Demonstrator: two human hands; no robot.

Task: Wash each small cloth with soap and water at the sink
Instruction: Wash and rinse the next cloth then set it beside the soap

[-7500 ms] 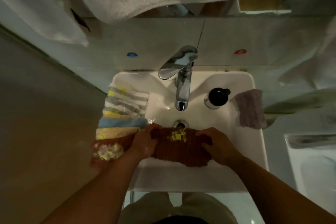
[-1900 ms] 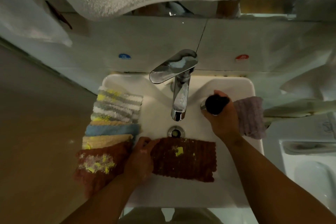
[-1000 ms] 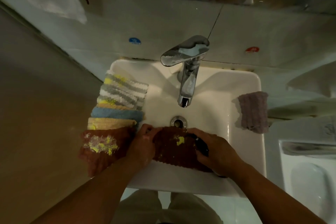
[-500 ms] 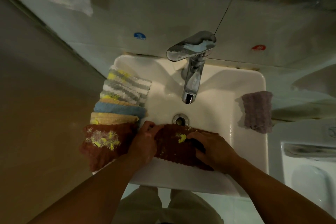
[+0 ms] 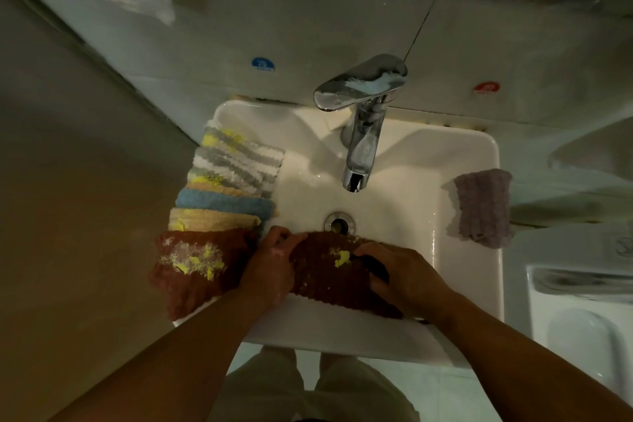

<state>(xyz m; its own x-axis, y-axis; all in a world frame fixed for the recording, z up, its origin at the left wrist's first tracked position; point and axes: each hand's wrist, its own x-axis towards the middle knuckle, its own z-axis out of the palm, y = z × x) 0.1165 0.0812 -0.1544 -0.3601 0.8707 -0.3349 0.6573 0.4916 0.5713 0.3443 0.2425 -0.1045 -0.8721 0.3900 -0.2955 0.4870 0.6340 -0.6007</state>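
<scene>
Dim, warm light throughout. The white sink [image 5: 462, 161] is the brightest area, with small glints on its wet basin and a soft sheen on the chrome faucet [image 5: 363, 86]. The left wall [image 5: 68, 181] sinks into murky shadow. Wide-angle distortion bends straight lines near the edges, and the corners look soft and grainy

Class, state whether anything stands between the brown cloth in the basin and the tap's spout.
Nothing visible does. Between the brown cloth and the spout lies only bare basin with its drain. The right hand holds a dark bottle on the cloth.
</scene>
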